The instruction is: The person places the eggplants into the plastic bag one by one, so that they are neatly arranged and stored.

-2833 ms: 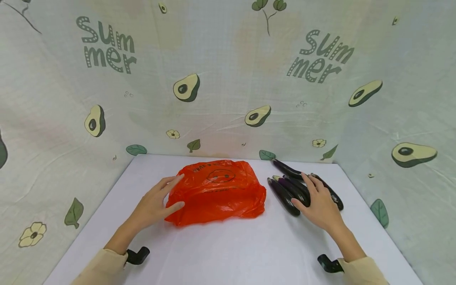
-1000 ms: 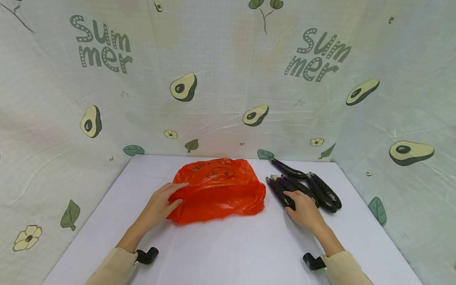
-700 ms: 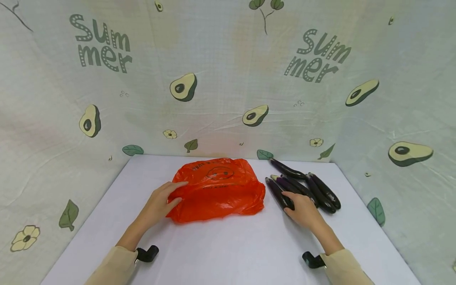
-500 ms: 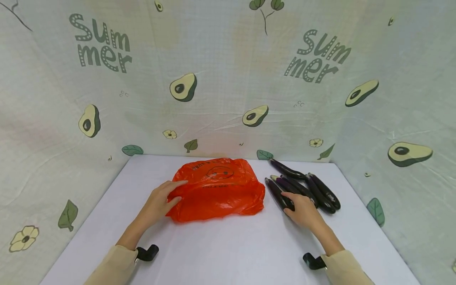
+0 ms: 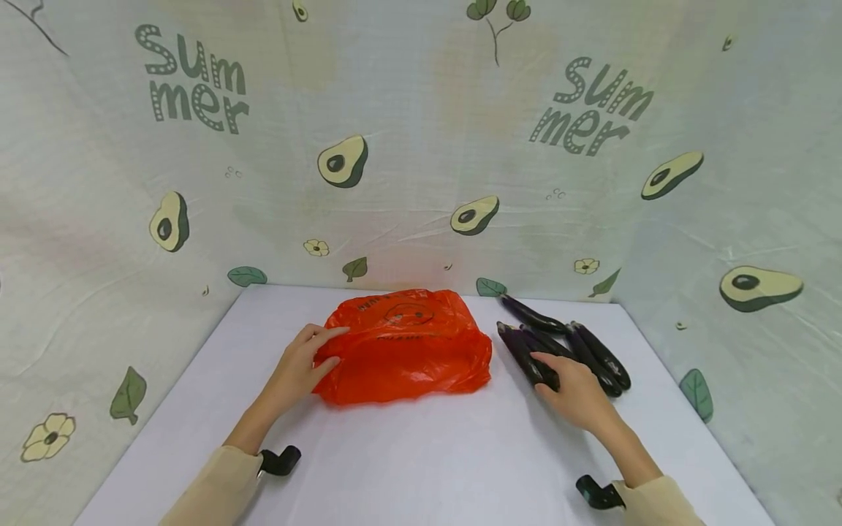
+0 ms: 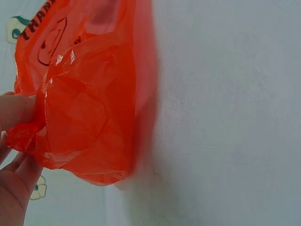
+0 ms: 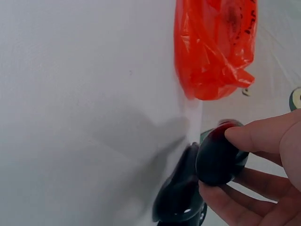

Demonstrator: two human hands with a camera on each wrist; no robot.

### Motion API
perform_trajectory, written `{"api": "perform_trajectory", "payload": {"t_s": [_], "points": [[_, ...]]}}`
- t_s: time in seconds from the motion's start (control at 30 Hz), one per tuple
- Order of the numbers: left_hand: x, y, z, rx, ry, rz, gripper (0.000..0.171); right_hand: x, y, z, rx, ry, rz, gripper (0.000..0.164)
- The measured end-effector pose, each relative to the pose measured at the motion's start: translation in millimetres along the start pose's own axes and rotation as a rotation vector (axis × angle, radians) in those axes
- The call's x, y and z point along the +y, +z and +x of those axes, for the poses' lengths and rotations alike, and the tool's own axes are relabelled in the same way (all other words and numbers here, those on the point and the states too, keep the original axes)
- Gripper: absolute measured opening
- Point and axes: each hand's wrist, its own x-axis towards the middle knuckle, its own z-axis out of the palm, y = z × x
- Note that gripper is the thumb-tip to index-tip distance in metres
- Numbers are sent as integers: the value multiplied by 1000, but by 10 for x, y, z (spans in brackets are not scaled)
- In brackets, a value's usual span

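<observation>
A crinkled red plastic bag (image 5: 408,358) with dark print lies left of centre on the white table. My left hand (image 5: 294,372) pinches its left edge; the left wrist view shows the gathered red film (image 6: 28,134) between thumb and fingers. To the right, my right hand (image 5: 582,394) grips the lower end of a dark purple eggplant (image 5: 520,351). In the right wrist view thumb and fingers wrap this eggplant (image 7: 217,162), which is raised over the other eggplants (image 7: 178,195). It partly covers its neighbours in the head view.
Beside the held eggplant lie several others: a long one (image 5: 533,315) near the back edge and a pair (image 5: 600,358) at the right. A printed cloth (image 5: 408,95) hangs behind the table (image 5: 395,467) and along both sides.
My right hand has moved from above the right-hand eggplants to the leftmost one, gripped it and shifted it slightly up and right. My left hand has closed on the bag's edge and raised it slightly.
</observation>
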Motion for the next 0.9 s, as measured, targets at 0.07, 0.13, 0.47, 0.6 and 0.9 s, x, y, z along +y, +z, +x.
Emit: {"api": "perform_trajectory", "payload": {"t_s": [0.07,0.13,0.47,0.6,0.9], "points": [[-4,15,14,0,-14,-4,59,-21,-60,-25,3,-6,1,56],[-4,29,29,-1,-27,-5,59,-41,-118,-48,8,-18,1,56],[45,20,107,-21,-94,-45,58,-167,-380,-190,26,-100,-26,56],[67,-3,129,-12,-100,-43,57,-256,-419,-236,21,-129,6,58],[88,34,159,-1,-89,-45,57,-463,-334,-243,-53,-159,72,56]]}}
